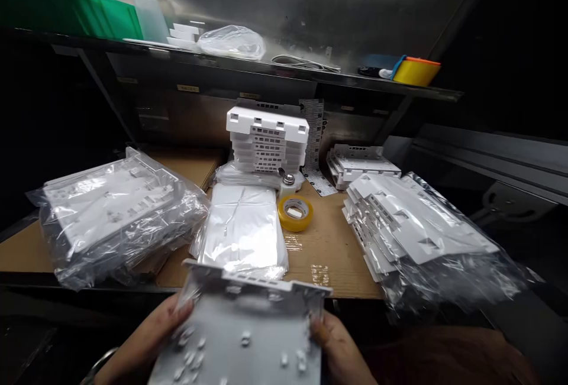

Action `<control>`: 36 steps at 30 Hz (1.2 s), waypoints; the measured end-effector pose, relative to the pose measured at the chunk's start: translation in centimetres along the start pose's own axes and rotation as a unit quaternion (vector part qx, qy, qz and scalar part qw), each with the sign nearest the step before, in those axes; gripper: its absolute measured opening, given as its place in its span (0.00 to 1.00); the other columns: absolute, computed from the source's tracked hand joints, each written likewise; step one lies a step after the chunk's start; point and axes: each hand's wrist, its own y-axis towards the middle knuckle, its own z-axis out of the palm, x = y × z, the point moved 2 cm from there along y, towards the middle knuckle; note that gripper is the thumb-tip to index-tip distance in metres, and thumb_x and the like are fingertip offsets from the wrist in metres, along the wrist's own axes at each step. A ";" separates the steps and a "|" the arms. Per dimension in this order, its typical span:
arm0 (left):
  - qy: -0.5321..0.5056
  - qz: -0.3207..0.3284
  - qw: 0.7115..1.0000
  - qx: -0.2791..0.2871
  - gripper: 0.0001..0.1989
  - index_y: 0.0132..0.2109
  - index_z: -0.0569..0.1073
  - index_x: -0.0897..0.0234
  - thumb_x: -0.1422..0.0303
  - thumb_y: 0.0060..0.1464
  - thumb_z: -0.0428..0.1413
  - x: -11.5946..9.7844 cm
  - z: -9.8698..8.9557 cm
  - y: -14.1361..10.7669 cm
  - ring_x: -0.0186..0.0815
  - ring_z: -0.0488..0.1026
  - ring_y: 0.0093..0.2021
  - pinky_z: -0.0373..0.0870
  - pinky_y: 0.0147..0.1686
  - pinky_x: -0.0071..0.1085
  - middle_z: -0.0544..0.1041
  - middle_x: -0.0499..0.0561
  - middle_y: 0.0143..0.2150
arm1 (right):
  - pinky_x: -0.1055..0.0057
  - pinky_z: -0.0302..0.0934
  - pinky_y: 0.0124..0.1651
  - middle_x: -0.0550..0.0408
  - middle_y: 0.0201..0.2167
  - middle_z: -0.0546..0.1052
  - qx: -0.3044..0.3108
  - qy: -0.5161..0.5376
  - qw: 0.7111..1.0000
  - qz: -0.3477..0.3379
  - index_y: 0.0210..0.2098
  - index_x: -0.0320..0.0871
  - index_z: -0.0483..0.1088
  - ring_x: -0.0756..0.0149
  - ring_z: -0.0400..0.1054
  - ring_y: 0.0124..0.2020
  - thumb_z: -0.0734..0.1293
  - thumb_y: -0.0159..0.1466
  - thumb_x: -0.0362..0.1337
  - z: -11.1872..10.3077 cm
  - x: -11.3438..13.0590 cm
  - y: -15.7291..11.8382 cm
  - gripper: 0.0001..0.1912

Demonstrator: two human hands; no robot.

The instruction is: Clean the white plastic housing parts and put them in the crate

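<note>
Both my hands hold a white plastic panel up in front of the table's near edge. My left hand grips its left side, thumb over the edge. On the right side, my right hand grips it the same way. Small raised studs dot the panel's face, and a notched lip runs along its far edge. Just beyond it lies a pile of clear plastic bags. A roll of yellow tape sits to the right of the bags.
Bagged white panels are piled at left and right. Bare white panels are stacked behind the bags, more at back right. The shelf above carries a green bin, squeeze bottle and yellow container.
</note>
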 end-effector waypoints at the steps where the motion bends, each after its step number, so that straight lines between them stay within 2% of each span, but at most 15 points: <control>1: 0.021 0.044 0.998 0.028 0.29 0.39 0.80 0.60 0.42 0.39 0.68 -1.5 1.9 0.9 0.59 0.79 0.46 0.78 0.44 0.44 0.81 0.53 0.35 | 0.49 0.67 0.58 0.43 0.42 0.84 -0.069 0.035 0.997 -0.003 0.49 0.40 0.79 0.45 0.78 0.51 0.74 0.59 0.60 -1.3 0.4 -0.4 0.32; 3: 0.074 0.120 0.989 0.051 0.18 0.36 0.80 0.61 0.50 0.50 0.66 -3.9 5.2 2.8 0.54 0.77 0.48 0.76 0.49 0.39 0.80 0.54 0.37 | 0.49 0.70 0.56 0.43 0.42 0.84 -0.182 0.106 0.977 -0.018 0.49 0.40 0.78 0.44 0.78 0.50 0.75 0.59 0.58 -3.7 1.4 -1.4 0.31; 5: 0.128 0.172 0.975 0.059 0.12 0.38 0.82 0.60 0.64 0.46 0.72 -5.4 7.4 4.0 0.53 0.73 0.55 0.70 0.56 0.32 0.80 0.54 0.44 | 0.49 0.70 0.56 0.44 0.45 0.85 -0.254 0.153 0.954 -0.052 0.52 0.41 0.78 0.44 0.78 0.51 0.76 0.58 0.56 -5.7 2.7 -2.5 0.31; 6: 0.152 0.186 0.969 0.061 0.16 0.40 0.83 0.60 0.70 0.40 0.74 -5.6 8.2 4.4 0.52 0.71 0.58 0.67 0.58 0.28 0.79 0.53 0.47 | 0.48 0.70 0.57 0.45 0.46 0.84 -0.280 0.166 0.943 -0.074 0.54 0.42 0.77 0.44 0.78 0.52 0.76 0.58 0.56 -6.3 3.4 -3.0 0.32; 8: 0.194 0.200 0.958 0.062 0.25 0.43 0.83 0.59 0.76 0.34 0.76 -5.6 8.9 4.8 0.52 0.69 0.59 0.63 0.58 0.25 0.78 0.53 0.50 | 0.48 0.70 0.59 0.47 0.48 0.84 -0.318 0.176 0.924 -0.116 0.59 0.45 0.74 0.45 0.78 0.54 0.75 0.60 0.55 -7.1 4.5 -3.9 0.33; 11: 0.229 0.204 0.951 0.045 0.20 0.42 0.82 0.59 0.79 0.40 0.72 -5.3 8.9 5.2 0.50 0.72 0.52 0.65 0.49 0.25 0.79 0.52 0.44 | 0.45 0.69 0.60 0.47 0.51 0.83 -0.342 0.179 0.912 -0.139 0.62 0.46 0.71 0.43 0.77 0.55 0.74 0.61 0.55 -7.3 5.2 -4.6 0.35; 13: 0.240 0.208 0.947 0.039 0.17 0.41 0.80 0.58 0.80 0.46 0.69 -5.6 8.6 5.8 0.48 0.75 0.46 0.66 0.42 0.26 0.79 0.50 0.38 | 0.44 0.69 0.60 0.46 0.52 0.83 -0.342 0.183 0.911 -0.139 0.63 0.46 0.71 0.42 0.77 0.55 0.74 0.61 0.55 -7.1 5.2 -4.6 0.36; 15: 0.251 0.211 0.944 0.046 0.17 0.40 0.77 0.56 0.80 0.46 0.68 -6.4 8.3 6.8 0.45 0.76 0.40 0.64 0.37 0.27 0.80 0.46 0.34 | 0.45 0.70 0.60 0.46 0.53 0.82 -0.337 0.186 0.913 -0.136 0.64 0.46 0.70 0.43 0.76 0.56 0.74 0.61 0.55 -6.9 5.0 -4.4 0.36; 18: 0.262 0.204 0.939 0.088 0.22 0.37 0.74 0.57 0.80 0.38 0.73 -7.9 7.8 8.9 0.42 0.77 0.35 0.65 0.35 0.26 0.82 0.43 0.29 | 0.46 0.69 0.61 0.47 0.54 0.82 -0.335 0.197 0.912 -0.129 0.65 0.46 0.69 0.44 0.77 0.56 0.74 0.61 0.55 -7.0 4.7 -3.9 0.37; 21: 0.253 0.171 0.939 0.155 0.25 0.34 0.72 0.60 0.78 0.30 0.76 -8.9 7.2 10.9 0.37 0.74 0.26 0.65 0.28 0.26 0.78 0.42 0.22 | 0.47 0.69 0.61 0.48 0.54 0.82 -0.336 0.216 0.909 -0.117 0.66 0.47 0.67 0.46 0.77 0.56 0.74 0.62 0.54 -7.4 4.3 -3.6 0.38; 23: 0.234 0.135 0.943 0.196 0.20 0.34 0.73 0.63 0.74 0.38 0.75 -9.2 6.9 11.9 0.35 0.73 0.24 0.67 0.26 0.27 0.76 0.42 0.22 | 0.47 0.69 0.62 0.49 0.54 0.82 -0.337 0.223 0.908 -0.113 0.67 0.47 0.65 0.46 0.76 0.56 0.74 0.62 0.53 -7.6 4.0 -3.5 0.39; 25: 0.212 0.099 0.946 0.226 0.12 0.38 0.74 0.65 0.73 0.50 0.70 -9.4 6.7 12.8 0.36 0.77 0.29 0.76 0.32 0.32 0.78 0.44 0.26 | 0.47 0.68 0.63 0.49 0.54 0.82 -0.341 0.222 0.907 -0.111 0.67 0.48 0.65 0.47 0.76 0.57 0.74 0.62 0.53 -7.6 3.9 -3.4 0.38; 28: 0.198 0.087 0.948 0.233 0.08 0.40 0.75 0.67 0.78 0.56 0.65 -9.7 6.4 13.7 0.35 0.79 0.33 0.80 0.38 0.35 0.78 0.44 0.31 | 0.46 0.67 0.63 0.48 0.53 0.82 -0.341 0.216 0.910 -0.099 0.64 0.48 0.69 0.46 0.75 0.58 0.73 0.62 0.56 -7.6 3.9 -3.1 0.36; 32: 0.198 0.106 0.949 0.221 0.10 0.38 0.74 0.67 0.83 0.53 0.65 -10.3 6.6 13.4 0.30 0.75 0.29 0.76 0.30 0.27 0.76 0.42 0.30 | 0.45 0.69 0.59 0.43 0.47 0.84 -0.275 0.159 0.946 -0.058 0.56 0.43 0.77 0.43 0.76 0.56 0.67 0.63 0.64 -7.5 3.5 -1.9 0.35; 36: 0.175 0.093 0.937 0.286 0.16 0.40 0.72 0.65 0.78 0.48 0.70 -10.1 8.8 9.9 0.32 0.75 0.28 0.76 0.33 0.32 0.76 0.42 0.29 | 0.48 0.72 0.52 0.42 0.40 0.84 -0.169 0.069 0.983 -0.002 0.52 0.39 0.79 0.43 0.79 0.49 0.70 0.61 0.64 -6.0 1.5 0.0 0.36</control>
